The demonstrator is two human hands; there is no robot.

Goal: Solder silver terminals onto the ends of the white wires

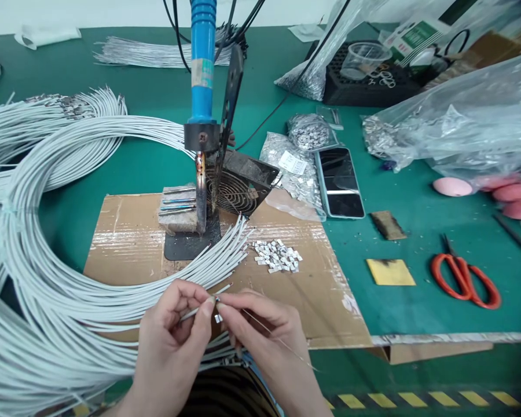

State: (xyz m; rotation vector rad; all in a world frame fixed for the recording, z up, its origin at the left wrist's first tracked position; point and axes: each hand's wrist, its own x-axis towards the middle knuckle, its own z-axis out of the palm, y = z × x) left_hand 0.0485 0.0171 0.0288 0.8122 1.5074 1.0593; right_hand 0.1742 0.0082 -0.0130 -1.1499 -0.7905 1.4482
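Note:
My left hand point(169, 347) is closed, pinching the end of a white cable point(189, 314) between thumb and fingers. My right hand point(271, 341) meets it fingertip to fingertip, pinched on a tiny silvery metal piece point(217, 299) at the cable's end. Just below the fingertips shows another small metal tab point(218, 318); what bears it is hidden. A thin wire point(289, 346) runs from under my right fingers toward the lower right. Beyond my hands, a bundle of white cables point(217, 252) ends beside a pile of small metal tabs point(278, 256) on cardboard point(321, 284).
A blue-handled soldering iron point(203, 63) stands tip-down in front of a dusty fan point(238, 188). Coiled white cables point(26, 231) fill the left. To the right lie a phone point(341, 182), a yellow sponge point(389, 272), red-handled scissors point(464, 278) and plastic bags point(460, 116).

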